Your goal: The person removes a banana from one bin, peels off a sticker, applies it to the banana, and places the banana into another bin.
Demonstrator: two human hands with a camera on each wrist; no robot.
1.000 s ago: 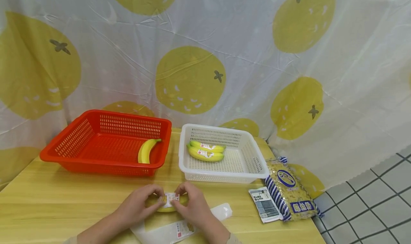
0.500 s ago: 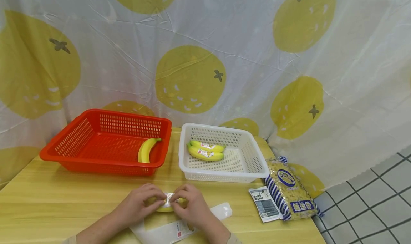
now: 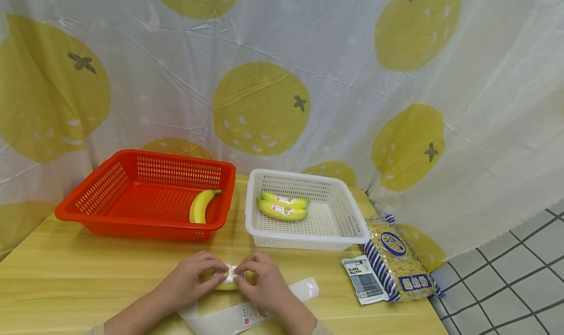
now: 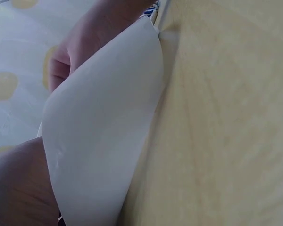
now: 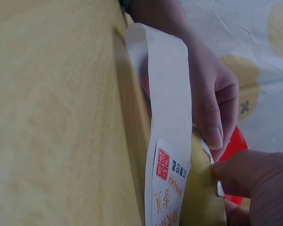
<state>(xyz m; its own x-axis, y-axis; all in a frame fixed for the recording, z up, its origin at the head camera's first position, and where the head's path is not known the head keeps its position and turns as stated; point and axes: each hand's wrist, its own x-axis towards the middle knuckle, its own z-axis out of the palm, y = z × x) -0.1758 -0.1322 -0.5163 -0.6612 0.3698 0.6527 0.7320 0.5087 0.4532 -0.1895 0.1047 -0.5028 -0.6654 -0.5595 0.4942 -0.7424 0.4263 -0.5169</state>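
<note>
A yellow banana lies crosswise near the table's front, largely hidden by the hands. A white printed label sits on its upper side. From the left my left hand grips the banana, thumb on the near side and curled fingers beyond. My right hand grips it from the other end, its fingertips at the label. The right wrist view shows both thumbs pressing by the label's edge. Under the wrists runs a white backing strip, curling up off the table, with another banana label on it.
At the back left a red basket holds one banana. A white basket beside it holds two labelled bananas. To the right lie a silver-grey packet and a noodle bag by the table's edge.
My fingertips have drawn closer together over the label, the right hand's moving slightly left. The banana, baskets and strip keep their places.
</note>
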